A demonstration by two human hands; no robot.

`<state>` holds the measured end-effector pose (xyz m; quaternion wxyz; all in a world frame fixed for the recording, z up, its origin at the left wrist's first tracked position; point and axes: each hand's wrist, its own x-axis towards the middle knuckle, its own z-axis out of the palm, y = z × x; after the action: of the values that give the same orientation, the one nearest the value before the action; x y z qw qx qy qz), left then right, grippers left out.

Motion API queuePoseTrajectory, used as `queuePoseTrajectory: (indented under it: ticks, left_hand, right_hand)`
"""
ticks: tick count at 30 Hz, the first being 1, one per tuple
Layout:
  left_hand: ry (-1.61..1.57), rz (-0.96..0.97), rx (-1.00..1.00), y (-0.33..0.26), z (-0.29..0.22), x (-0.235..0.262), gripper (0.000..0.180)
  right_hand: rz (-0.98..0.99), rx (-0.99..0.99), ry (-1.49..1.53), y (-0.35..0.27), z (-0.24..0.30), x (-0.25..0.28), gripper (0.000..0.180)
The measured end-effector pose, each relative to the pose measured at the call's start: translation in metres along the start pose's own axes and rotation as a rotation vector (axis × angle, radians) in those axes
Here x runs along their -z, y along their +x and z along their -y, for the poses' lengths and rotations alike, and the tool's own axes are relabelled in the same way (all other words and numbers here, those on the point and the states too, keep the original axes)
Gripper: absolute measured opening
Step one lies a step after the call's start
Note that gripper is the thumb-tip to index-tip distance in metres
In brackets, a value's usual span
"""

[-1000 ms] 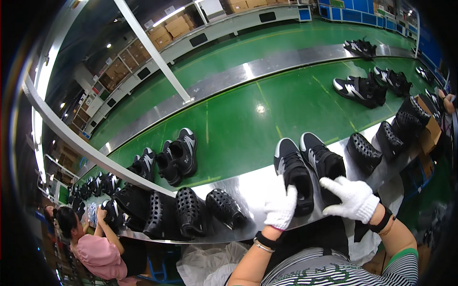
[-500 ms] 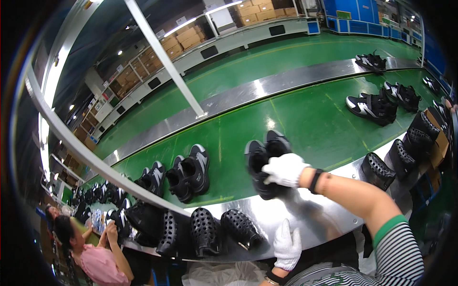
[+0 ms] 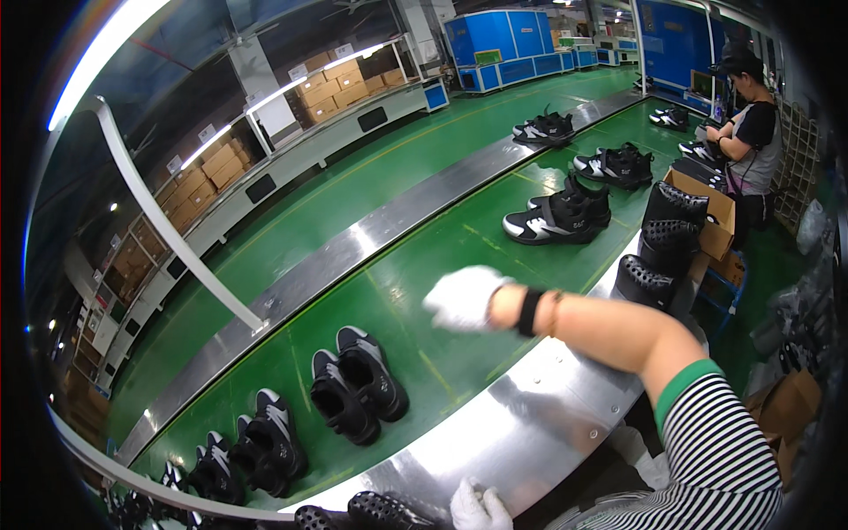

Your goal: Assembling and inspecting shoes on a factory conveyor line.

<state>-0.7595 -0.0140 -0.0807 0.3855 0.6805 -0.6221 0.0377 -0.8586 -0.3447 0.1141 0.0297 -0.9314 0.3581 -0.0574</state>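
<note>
Over the green conveyor surface (image 3: 442, 353), my right hand (image 3: 468, 299) reaches forward in a white knitted glove. It is smeared by motion, so its fingers are hard to read, and no held thing shows. Left of it stands the nearest pair of black shoes with grey toes (image 3: 358, 384), apart from the hand. My left hand (image 3: 480, 508), also white-gloved, is low at the near metal edge (image 3: 539, 406), fingers outstretched and holding nothing visible. Close by on its left lie black perforated shoe-shaped shells (image 3: 384, 508), partly cut off by the lower rim.
More black shoes (image 3: 269, 442) stand at left; other pairs (image 3: 556, 212) stand ahead right. Perforated black shells (image 3: 649, 278) line the near edge beside an open carton (image 3: 707, 212). A co-worker (image 3: 751, 132) stands at far right. A pale metal post (image 3: 168, 212) rises at left.
My view has turned right. My right hand has come off the nearest pair of shoes, which now stands to its left. The co-worker at the right has come into view.
</note>
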Motion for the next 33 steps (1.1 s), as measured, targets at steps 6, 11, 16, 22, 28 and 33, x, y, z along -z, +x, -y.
queuePoseTrajectory:
  ticks: [6,11,16,22,28,33]
  left_hand:
    - [-0.041,0.06,0.143,0.008,-0.007,0.005,0.028]
    - [0.151,0.039,0.093,0.001,-0.008,0.002,0.036]
    - [0.428,0.002,-0.202,-0.005,0.004,-0.005,0.034]
    - [0.279,0.101,0.16,0.009,-0.028,0.003,0.032]
    - [0.22,0.091,0.181,0.012,-0.024,-0.003,0.029]
    - [-0.034,-0.023,0.298,0.032,-0.033,-0.007,0.029]
  right_hand:
    - [-0.185,-0.826,-0.162,-0.067,-0.22,0.001,0.029]
    - [-0.278,-1.005,-0.05,-0.072,-0.325,-0.035,0.042]
    - [0.047,-0.911,0.07,-0.054,-0.353,-0.042,0.063]
    - [0.325,-0.803,0.03,-0.005,-0.318,-0.038,0.043]
    - [0.087,-0.36,0.062,0.043,-0.219,-0.048,0.033]
    - [0.117,-0.177,0.242,0.02,-0.069,0.01,0.041]
